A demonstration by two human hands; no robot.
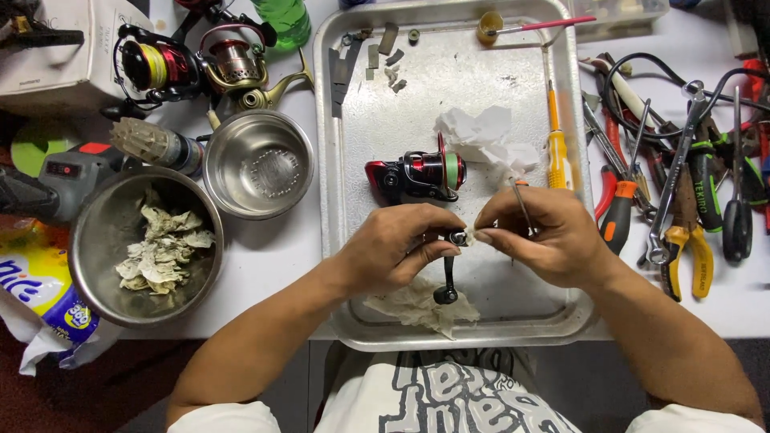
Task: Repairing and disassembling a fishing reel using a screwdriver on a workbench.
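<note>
My left hand (393, 248) pinches a black reel handle (447, 281) near its top, and the handle hangs down over the metal tray (353, 313). My right hand (545, 232) presses a small scrap of tissue (473, 236) against the handle's top end and also keeps a thin metal tool (521, 204) between its fingers. Just beyond my hands a red and black spinning reel body (417, 174) lies on the tray. A crumpled tissue (417, 305) rests under the handle.
White tissue (481, 136), a yellow screwdriver (556, 148) and small parts (385, 56) lie on the tray. Two steel bowls (257, 164) (104, 240) stand left, one with dirty tissue. Other reels (200, 64) sit at back left. Pliers and screwdrivers (682, 184) crowd the right.
</note>
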